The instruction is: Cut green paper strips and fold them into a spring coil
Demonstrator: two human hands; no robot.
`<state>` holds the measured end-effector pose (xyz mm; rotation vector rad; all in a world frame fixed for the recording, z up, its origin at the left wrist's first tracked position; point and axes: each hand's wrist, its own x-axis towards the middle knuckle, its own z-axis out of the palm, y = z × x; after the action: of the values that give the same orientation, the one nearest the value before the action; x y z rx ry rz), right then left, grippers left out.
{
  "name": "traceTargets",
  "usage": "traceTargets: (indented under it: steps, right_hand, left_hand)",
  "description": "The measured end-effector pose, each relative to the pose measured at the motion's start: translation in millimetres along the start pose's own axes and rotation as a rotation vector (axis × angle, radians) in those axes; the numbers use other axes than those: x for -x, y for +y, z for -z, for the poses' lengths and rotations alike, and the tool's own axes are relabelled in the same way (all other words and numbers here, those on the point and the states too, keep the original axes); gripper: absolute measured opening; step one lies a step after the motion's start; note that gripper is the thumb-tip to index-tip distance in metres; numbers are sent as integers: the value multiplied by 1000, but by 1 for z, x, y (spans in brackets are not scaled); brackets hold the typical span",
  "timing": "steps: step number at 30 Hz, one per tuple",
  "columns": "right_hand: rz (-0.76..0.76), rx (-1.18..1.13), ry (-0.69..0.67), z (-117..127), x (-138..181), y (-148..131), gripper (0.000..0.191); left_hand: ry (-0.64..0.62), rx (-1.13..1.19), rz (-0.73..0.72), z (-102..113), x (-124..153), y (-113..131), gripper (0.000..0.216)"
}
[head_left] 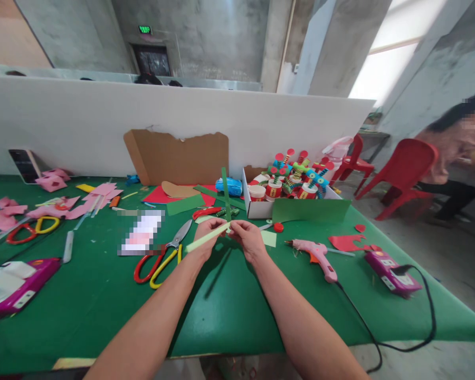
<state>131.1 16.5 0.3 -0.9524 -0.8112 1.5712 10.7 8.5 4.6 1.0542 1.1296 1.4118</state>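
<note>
Two paper strips meet at a corner between my hands, above the middle of the table. The pale green strip (206, 238) slants down to the left across my left hand (208, 240). The dark green strip (226, 192) stands up away from me. My left hand is closed in a pinch at the joint. Fingertips of my right hand (248, 238) pinch the same spot from the other side. Just left of my hands lie large scissors (176, 240) with red and yellow handles. A pink hot glue gun (315, 254) rests to the right.
A white box (257, 210) of paper-spring figures stands behind my right hand. Purple power strips (390, 272) flank the work area, with a black cable at right. Pink paper pieces (8, 215) lie left. Red chairs (407, 163) and a seated person are beyond the table.
</note>
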Motion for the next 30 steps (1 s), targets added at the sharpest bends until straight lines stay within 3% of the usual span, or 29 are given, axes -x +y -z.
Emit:
traceTargets:
  steps: [8,13,18,26,30]
  right_hand:
    - [19,26,16,0,0,-1,29]
    - [83,64,49,1,-3,2,27]
    - [158,43,91,-2,-4,3,26]
    - [68,60,12,-3,0,2,26]
    - [126,144,33,-2,0,1,22]
  left_hand:
    - [-48,-68,-50,2,1,0,24]
    - [-36,-84,-49,0,2,1,24]
    - [-101,-67,-17,-3,3,0,31]
    - [29,-110,-41,1,-2,-3,24]
    - [24,-148,-50,-1,0,0,21]
